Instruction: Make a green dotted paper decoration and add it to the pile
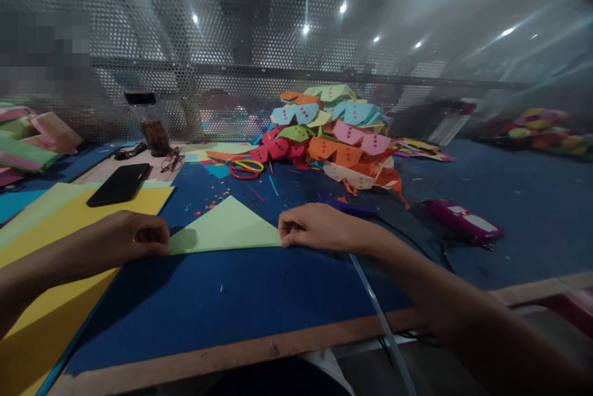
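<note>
A light green paper (226,228), folded into a triangle, lies flat on the blue table top (222,303). My left hand (134,236) has its fingers curled and pressed on the paper's left corner. My right hand (315,227) is closed in a pinch on the paper's right corner. The triangle's point aims away from me.
Yellow and green paper sheets (60,241) lie at the left with a black phone (119,184) on them. Scissors (243,167) with red and yellow handles and a pile of folded coloured paper pieces (333,136) sit behind. A magenta tool (463,220) lies right. A perforated metal screen (278,44) stands at the back.
</note>
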Available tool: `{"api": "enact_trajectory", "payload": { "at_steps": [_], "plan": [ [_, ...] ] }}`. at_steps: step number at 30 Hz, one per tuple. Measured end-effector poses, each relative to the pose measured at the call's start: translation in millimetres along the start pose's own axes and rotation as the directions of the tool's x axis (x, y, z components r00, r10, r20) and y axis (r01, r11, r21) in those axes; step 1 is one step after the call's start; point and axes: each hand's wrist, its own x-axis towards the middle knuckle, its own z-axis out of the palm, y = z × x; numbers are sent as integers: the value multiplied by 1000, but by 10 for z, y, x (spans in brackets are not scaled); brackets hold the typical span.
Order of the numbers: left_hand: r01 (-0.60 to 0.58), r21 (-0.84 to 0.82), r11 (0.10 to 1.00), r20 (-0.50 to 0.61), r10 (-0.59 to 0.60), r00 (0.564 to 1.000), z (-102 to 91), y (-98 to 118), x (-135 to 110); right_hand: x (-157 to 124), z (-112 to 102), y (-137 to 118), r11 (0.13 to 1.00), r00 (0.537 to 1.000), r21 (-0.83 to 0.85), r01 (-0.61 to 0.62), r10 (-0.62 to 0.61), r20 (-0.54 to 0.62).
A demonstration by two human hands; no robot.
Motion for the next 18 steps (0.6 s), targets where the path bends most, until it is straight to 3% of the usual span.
{"api": "enact_trajectory", "payload": {
  "at_steps": [11,18],
  "plan": [
    [3,29,1000,-37,-2,999,-3,48,-37,10,12,7,1000,1000,-7,7,-7,-9],
    [48,4,999,23,-48,999,-45,-14,-22,16,17,20,1000,1000,13,10,-9,-9]
  ]
}}
